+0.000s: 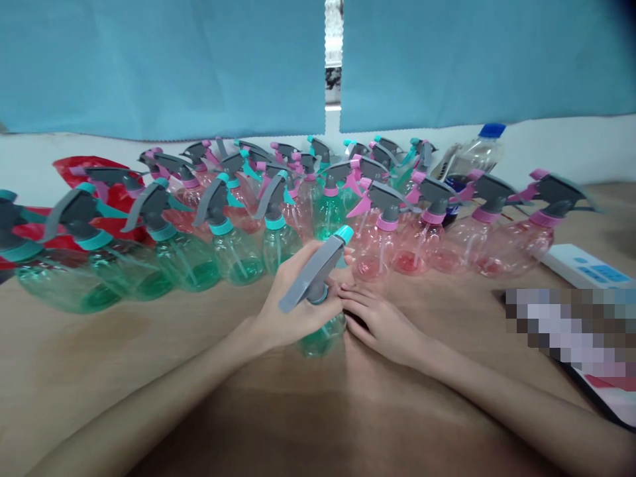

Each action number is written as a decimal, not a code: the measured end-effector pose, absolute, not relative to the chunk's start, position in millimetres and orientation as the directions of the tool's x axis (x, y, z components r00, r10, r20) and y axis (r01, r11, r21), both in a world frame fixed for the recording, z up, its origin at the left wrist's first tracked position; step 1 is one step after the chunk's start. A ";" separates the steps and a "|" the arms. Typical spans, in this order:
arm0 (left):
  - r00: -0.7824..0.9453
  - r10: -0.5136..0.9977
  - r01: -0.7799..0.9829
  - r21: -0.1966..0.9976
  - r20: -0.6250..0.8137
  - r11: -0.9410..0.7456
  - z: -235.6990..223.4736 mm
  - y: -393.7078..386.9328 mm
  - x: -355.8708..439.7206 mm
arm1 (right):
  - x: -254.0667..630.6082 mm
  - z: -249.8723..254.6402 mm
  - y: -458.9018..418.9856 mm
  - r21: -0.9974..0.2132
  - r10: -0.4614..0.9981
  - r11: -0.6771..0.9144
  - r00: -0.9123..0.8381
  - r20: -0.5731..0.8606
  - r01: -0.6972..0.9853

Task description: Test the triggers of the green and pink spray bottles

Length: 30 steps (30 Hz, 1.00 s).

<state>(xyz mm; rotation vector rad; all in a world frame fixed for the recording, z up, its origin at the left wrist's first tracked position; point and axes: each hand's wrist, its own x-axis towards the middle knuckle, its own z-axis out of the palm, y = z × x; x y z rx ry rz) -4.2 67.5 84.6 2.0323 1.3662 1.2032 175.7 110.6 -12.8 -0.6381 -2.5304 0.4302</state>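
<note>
A green spray bottle (322, 338) with a grey trigger head and a turquoise nozzle stands on the wooden table in front of me. My left hand (293, 291) is wrapped around its upper part, just below the spray head, covering the collar and part of the trigger. My right hand (380, 318) lies low on the bottle's right, palm down, its fingers stretched toward the bottle and close to the left fingertips. Whether those fingers press on the bottle is hard to see. A small dark patch shows beneath them.
Green spray bottles (189, 265) line the left, pink ones (412, 252) the right, with several more behind. Red plastic (116, 199) lies at left. A blue-capped clear bottle (479, 156) stands back right. A white device (586, 265) and a blurred-out flat object (571, 338) lie right.
</note>
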 end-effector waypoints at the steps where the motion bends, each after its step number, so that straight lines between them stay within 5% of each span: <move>1: 0.152 0.889 0.529 0.724 0.431 -0.442 85.4 67.0 -4.4 | 175.7 -12.6 110.6 -0.406 0.510 0.842 -0.768 0.386 0.355; 30: 0.144 0.863 0.589 0.659 0.484 -0.468 92.1 64.2 -7.6 | 175.5 -11.4 110.0 -0.411 0.517 0.837 -0.766 0.382 0.360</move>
